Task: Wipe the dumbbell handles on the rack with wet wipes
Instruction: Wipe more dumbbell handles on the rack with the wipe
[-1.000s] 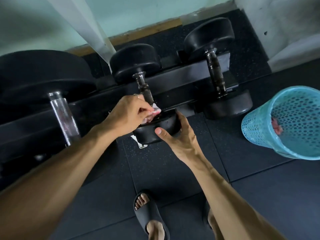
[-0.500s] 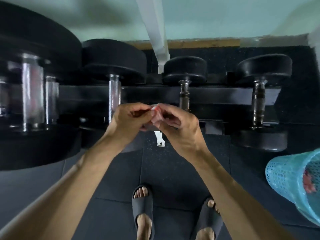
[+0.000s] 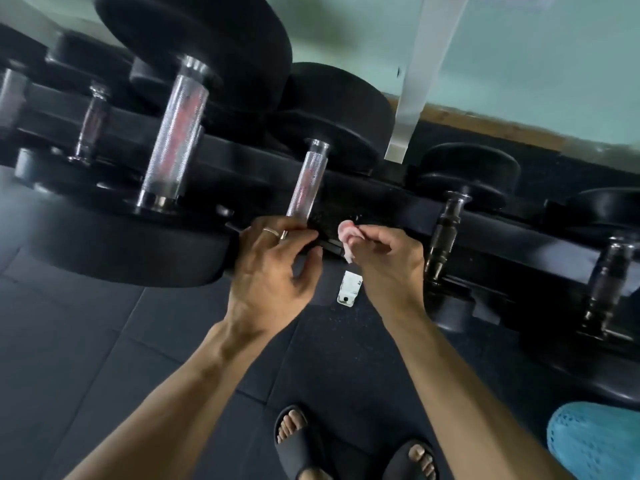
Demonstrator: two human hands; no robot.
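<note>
While the right hand [image 3: 384,258] pinches a crumpled pinkish wet wipe [image 3: 347,237] between curled thumb and fingertips, the left hand [image 3: 273,271] hangs beside it with fingers loosely bent and holding nothing; a ring [image 3: 270,231] sits on one left finger. Just beyond the left fingertips, a chrome knurled dumbbell handle [image 3: 306,183] slopes down toward them, its lower end hidden behind the knuckles. A thicker chrome handle [image 3: 173,136] lies further to the left of those fingers, and a dark, ribbed handle [image 3: 446,230] stands just right of the right hand. All rest on the black rack [image 3: 391,206]. Below the wipe, between the two wrists, a small white tag [image 3: 349,287] hangs from the rack; any writing on it is too blurred to read. A turquoise mesh basket [image 3: 595,441] occupies the lower right corner.
</note>
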